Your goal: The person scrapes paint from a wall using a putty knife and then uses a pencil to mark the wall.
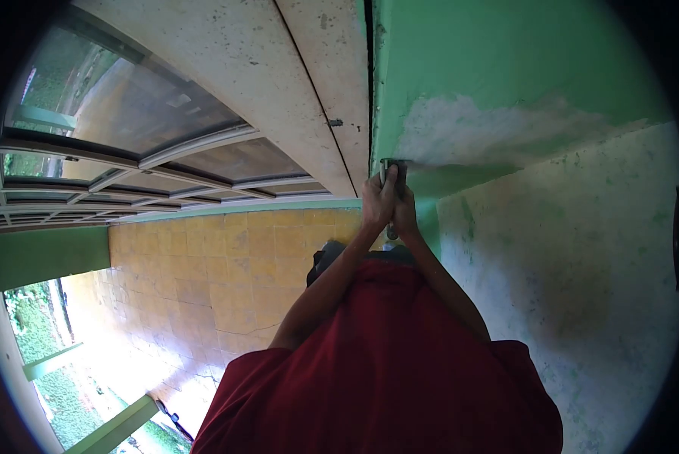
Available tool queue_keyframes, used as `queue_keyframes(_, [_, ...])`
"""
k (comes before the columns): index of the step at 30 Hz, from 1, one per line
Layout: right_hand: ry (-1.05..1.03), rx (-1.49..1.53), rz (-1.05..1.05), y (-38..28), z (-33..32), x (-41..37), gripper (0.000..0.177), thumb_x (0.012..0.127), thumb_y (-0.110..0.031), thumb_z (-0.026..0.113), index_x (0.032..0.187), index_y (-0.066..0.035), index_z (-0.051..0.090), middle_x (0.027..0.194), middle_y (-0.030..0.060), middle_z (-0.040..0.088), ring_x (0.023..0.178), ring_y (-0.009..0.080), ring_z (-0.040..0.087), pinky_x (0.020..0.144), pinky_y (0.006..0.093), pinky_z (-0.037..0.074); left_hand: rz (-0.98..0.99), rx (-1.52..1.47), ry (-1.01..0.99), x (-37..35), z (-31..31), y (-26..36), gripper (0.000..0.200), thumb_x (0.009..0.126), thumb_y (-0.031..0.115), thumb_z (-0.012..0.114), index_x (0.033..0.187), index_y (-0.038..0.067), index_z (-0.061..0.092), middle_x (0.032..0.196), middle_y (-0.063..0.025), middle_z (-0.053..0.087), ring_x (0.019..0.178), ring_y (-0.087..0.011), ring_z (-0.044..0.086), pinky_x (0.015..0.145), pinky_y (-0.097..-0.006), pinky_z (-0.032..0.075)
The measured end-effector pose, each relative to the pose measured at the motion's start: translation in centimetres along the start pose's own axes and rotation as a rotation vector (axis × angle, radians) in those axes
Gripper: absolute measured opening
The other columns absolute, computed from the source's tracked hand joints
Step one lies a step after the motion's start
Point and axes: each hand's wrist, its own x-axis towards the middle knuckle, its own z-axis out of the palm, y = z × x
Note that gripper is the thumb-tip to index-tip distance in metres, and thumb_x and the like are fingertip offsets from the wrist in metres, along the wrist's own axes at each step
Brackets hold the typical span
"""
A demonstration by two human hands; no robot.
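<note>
Both hands are closed, close together, on a scraper [391,233] with its handle end poking out below them. My left hand [378,200] wraps it from the left, thumb pointing up along the tool. From the other side my right hand [404,209] presses in, its fingers partly hidden behind the left. The tool's top edge lies right at the green wall [498,53], near the wall's left corner. Just above and to the right spreads a pale, bared patch [468,132] where the green paint is gone.
To the left stand a worn whitish door frame [279,68] and a row of glass-paned windows [233,159]. A mottled pale wall [551,265] rises on the right. Yellow floor tiles [226,257] lie below, leading to green posts [120,424] and bright grass outside.
</note>
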Motion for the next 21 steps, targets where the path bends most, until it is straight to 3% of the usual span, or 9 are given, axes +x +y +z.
queue_keyframes(2, [-0.118, -0.046, 0.112, -0.2, -0.8, 0.1, 0.038, 0.105, -0.034, 0.044, 0.118, -0.001, 0.059, 0.107, 0.0003, 0.058, 0.098, 0.0088, 0.054, 0.087, 0.0265, 0.045, 0.008, 0.037, -0.002, 0.4, 0.0, -0.3, 0.049, 0.097, 0.034, 0.058, 0.075, -0.009, 0.057, 0.054, -0.012, 0.047, 0.058, -0.0109, 0.041, 0.05, -0.0367, 0.039])
queue_keyframes(4, [-0.129, -0.003, 0.078, -0.4, -0.8, 1.0, 0.038, 0.105, -0.034, 0.044, 0.118, -0.001, 0.059, 0.108, 0.0003, 0.058, 0.098, 0.009, 0.054, 0.088, 0.0267, 0.045, 0.005, 0.078, -0.006, 0.6, 0.0, 0.1, 0.049, 0.097, 0.034, 0.059, 0.074, -0.009, 0.057, 0.054, -0.0127, 0.046, 0.058, -0.0108, 0.041, 0.05, -0.037, 0.038])
queue_keyframes(6, [-0.141, 0.039, 0.047, 0.1, -0.8, 0.8, 0.038, 0.105, -0.034, 0.044, 0.118, -0.001, 0.059, 0.108, 0.0004, 0.057, 0.099, 0.0091, 0.054, 0.088, 0.0269, 0.045, 0.057, 0.032, -0.007, 0.7, 0.2, 0.2, 0.052, 0.098, 0.038, 0.057, 0.066, -0.003, 0.055, 0.055, -0.0007, 0.046, 0.057, -0.0076, 0.041, 0.049, -0.0316, 0.035])
queue_keyframes(9, [-0.005, -0.015, 0.163, -0.1, -0.6, 0.4, 0.041, 0.103, -0.035, 0.047, 0.108, 0.002, 0.063, 0.095, 0.0026, 0.062, 0.087, 0.0104, 0.057, 0.078, 0.0276, 0.047, -0.011, 0.117, -0.012, 0.4, 0.2, -1.0, 0.052, 0.098, 0.038, 0.057, 0.067, -0.003, 0.055, 0.056, -0.0008, 0.047, 0.058, -0.0075, 0.041, 0.049, -0.0315, 0.035])
queue_keyframes(11, [0.025, 0.007, -0.059, -2.2, 1.0, 0.1, 0.035, 0.102, -0.03, 0.049, 0.104, 0.001, 0.064, 0.091, 0.0004, 0.062, 0.084, 0.0093, 0.056, 0.074, 0.0275, 0.047, 0.034, 0.068, -0.013, 1.2, 0.3, 1.1, 0.052, 0.097, 0.038, 0.058, 0.066, -0.003, 0.055, 0.056, -0.0009, 0.047, 0.058, -0.0077, 0.041, 0.049, -0.0319, 0.035])
queue_keyframes(15, [-0.021, 0.058, -0.04, -0.6, 0.1, 0.7, 0.027, 0.101, -0.023, 0.051, 0.106, 0.001, 0.064, 0.093, 0.0003, 0.063, 0.085, 0.0092, 0.057, 0.075, 0.0276, 0.047, -0.034, 0.076, -0.002, 0.3, 0.1, -0.7, 0.053, 0.097, 0.039, 0.058, 0.065, -0.003, 0.054, 0.055, -0.0011, 0.047, 0.057, -0.0083, 0.041, 0.048, -0.0329, 0.034])
queue_keyframes(16, [-0.007, 0.038, 0.061, -1.4, 0.1, -0.1, 0.026, 0.1, -0.021, 0.052, 0.107, 0.001, 0.063, 0.094, 0.0007, 0.063, 0.086, 0.0097, 0.057, 0.076, 0.0278, 0.048, -0.031, 0.071, -0.005, 0.1, 0.2, -0.6, 0.053, 0.097, 0.039, 0.058, 0.065, -0.003, 0.054, 0.055, -0.0011, 0.047, 0.057, -0.0083, 0.041, 0.048, -0.0329, 0.034])
queue_keyframes(18, [0.0, 0.016, 0.156, -1.9, 0.1, 0.6, 0.025, 0.099, -0.019, 0.052, 0.108, 0.001, 0.063, 0.094, 0.001, 0.063, 0.087, 0.0103, 0.057, 0.077, 0.0281, 0.048, -0.027, 0.05, 0.033, 0.2, 0.4, 0.1, 0.05, 0.096, 0.036, 0.06, 0.074, -0.009, 0.058, 0.052, -0.0107, 0.047, 0.058, -0.0094, 0.041, 0.048, -0.0374, 0.037])
queue_keyframes(21, [-0.055, 0.045, -0.041, -0.4, -0.3, 0.0, 0.028, 0.101, -0.023, 0.051, 0.108, 0.001, 0.062, 0.093, 0.0015, 0.063, 0.085, 0.0095, 0.057, 0.075, 0.0275, 0.048, -0.004, 0.041, -0.021, 0.5, -0.1, 1.0, 0.05, 0.096, 0.036, 0.06, 0.074, -0.01, 0.058, 0.053, -0.011, 0.048, 0.059, -0.0097, 0.042, 0.048, -0.0376, 0.037])
